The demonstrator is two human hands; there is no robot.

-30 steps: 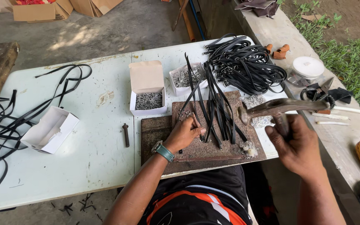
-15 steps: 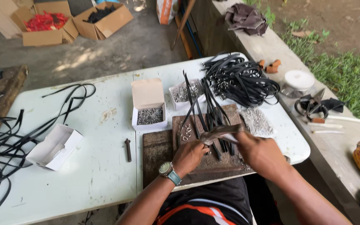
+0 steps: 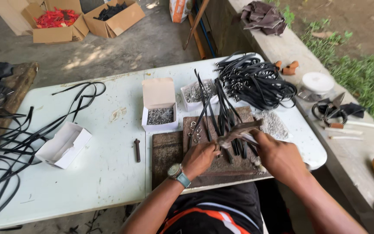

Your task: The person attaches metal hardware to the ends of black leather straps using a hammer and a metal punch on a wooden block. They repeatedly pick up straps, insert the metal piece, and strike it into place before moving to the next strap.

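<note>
**Hammer down on the strap, left hand pinning it to the block**

Landmark: the dark rusty flat metal work block [image 3: 169, 151] at the near table edge.

- Left hand [image 3: 200, 158], wristwatch on, is resting on the block's middle, fingers curled and pinching the near end of a thin black rubber strap [image 3: 227, 125] down onto it.
- Right hand [image 3: 280, 158] is sitting at the block's right edge, fingers clenched round the handle of a worn brown-headed hammer [image 3: 239, 132]; the head is lying low over the straps, just beside the left fingertips.
- To do this well, I'd judge: keep the pinching fingertips clear of the strike point, hit square and short, hold the strap flat so it isn't skating.
- Just behind the block: an open white cardboard box of small grey metal rivets [image 3: 160, 115].
- Further behind and right of the block: a tangled heap of black straps [image 3: 256, 80].

Versus half a second ago: the hammer has dropped closer to the block and both hands have drawn together; a second ago it was raised well right of the block.
</note>
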